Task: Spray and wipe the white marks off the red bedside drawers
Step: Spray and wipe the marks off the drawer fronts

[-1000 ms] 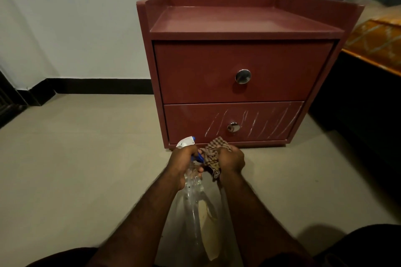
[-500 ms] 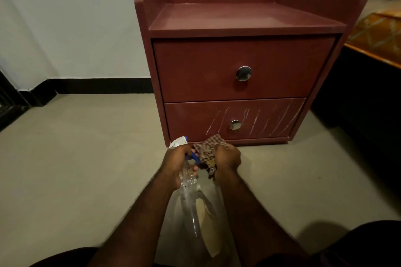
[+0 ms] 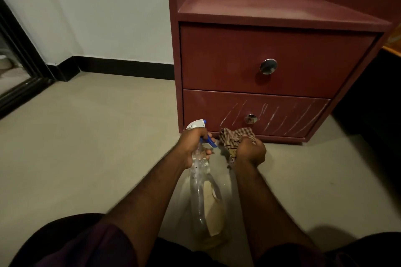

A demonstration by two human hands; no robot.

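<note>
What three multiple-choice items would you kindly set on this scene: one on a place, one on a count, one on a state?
1. Where are the white marks?
A. upper drawer
B. lower drawer
C. the top

2. How many knobs show?
A. two
B. one
C. three

3. What does the right hand grip?
A. nothing
B. a sponge
C. the cloth

Answers:
1 B: the streaks cross the lower drawer's front.
2 A: each drawer shows one knob.
3 C: its fingers curl round the cloth, while the left hand grips the bottle.
</note>
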